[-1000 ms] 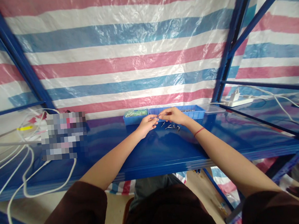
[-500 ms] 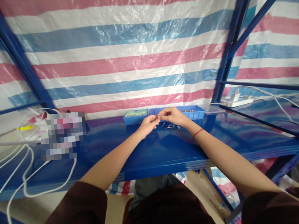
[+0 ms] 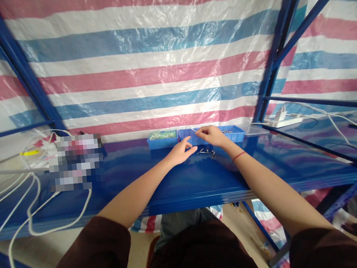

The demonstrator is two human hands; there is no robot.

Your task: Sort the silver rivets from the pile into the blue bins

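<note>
My right hand (image 3: pixel 211 135) is pinched on a thin, pale pin-like piece (image 3: pixel 193 129), whose tip sticks out to the left of the fingers in front of the long blue tray (image 3: pixel 237 137). To the left and slightly lower, my left hand (image 3: pixel 182 151) is open, thumb and index finger apart with nothing between them. Several small metal pin-like pieces (image 3: pixel 207 152) lie on the blue tabletop (image 3: pixel 176 184) just right of its thumb. Behind the left hand stands a smaller blue bin (image 3: pixel 163 143) with pale green contents. Small metal parts (image 3: pixel 227 132) show inside the long tray, partly hidden by my right hand.
A clear plastic lid (image 3: pixel 256 130) lies right of the long tray. Farther right is a white power strip (image 3: pixel 283 120) with cables. White cords (image 3: pixel 35 213) hang over the left table edge beside a pixelated patch. Blue posts (image 3: pixel 272 63) and a striped sheet (image 3: pixel 159 60) border the back.
My hands have come apart. The right moved slightly right, carrying the thin piece; the left opened and shifted slightly down and right, near the loose pieces.
</note>
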